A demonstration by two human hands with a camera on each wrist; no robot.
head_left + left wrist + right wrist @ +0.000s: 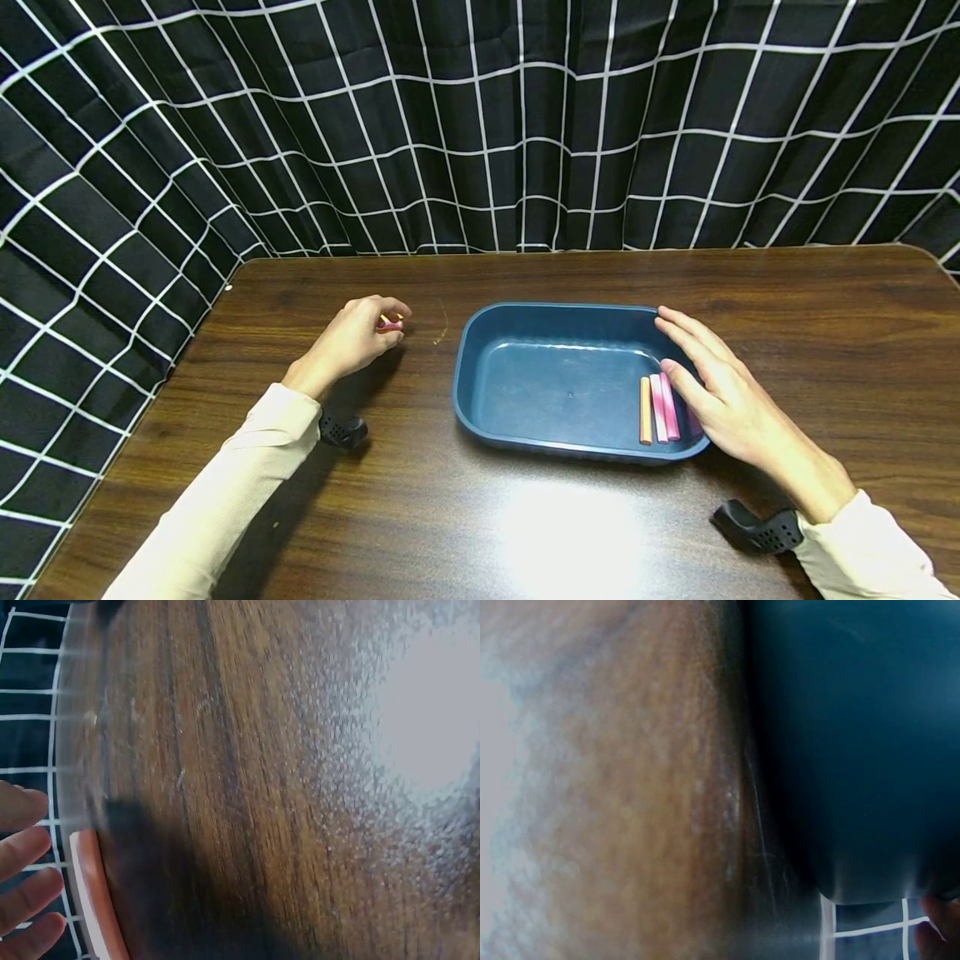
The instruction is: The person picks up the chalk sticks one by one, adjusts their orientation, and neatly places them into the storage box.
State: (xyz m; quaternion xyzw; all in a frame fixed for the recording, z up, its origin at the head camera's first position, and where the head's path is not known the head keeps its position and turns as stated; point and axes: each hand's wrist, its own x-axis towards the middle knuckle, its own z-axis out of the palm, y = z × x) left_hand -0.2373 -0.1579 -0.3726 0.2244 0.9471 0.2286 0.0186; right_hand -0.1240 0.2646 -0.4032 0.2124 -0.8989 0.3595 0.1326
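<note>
My left hand point(352, 337) is at the table's left, its thumb and fingers spread around pink and yellow chalk sticks point(390, 324), partly hidden by the fingers. In the left wrist view an orange-pink chalk stick point(100, 896) lies beside the fingertips point(37, 889), which are apart from one another. Across the right end of a blue plastic tub point(551, 446) rests my right hand point(723, 400), fingers straight along the rim and thumb over the inside. Near that thumb, an orange chalk stick point(645, 410) and two pink chalk sticks point(664, 407) lie side by side in the tub.
The brown wood-grain table point(390, 517) carries a bright glare in front of the tub. A black curtain with white grid lines point(480, 125) hangs behind and to the left. Each wrist wears a black strap mount, such as the right one point(761, 529).
</note>
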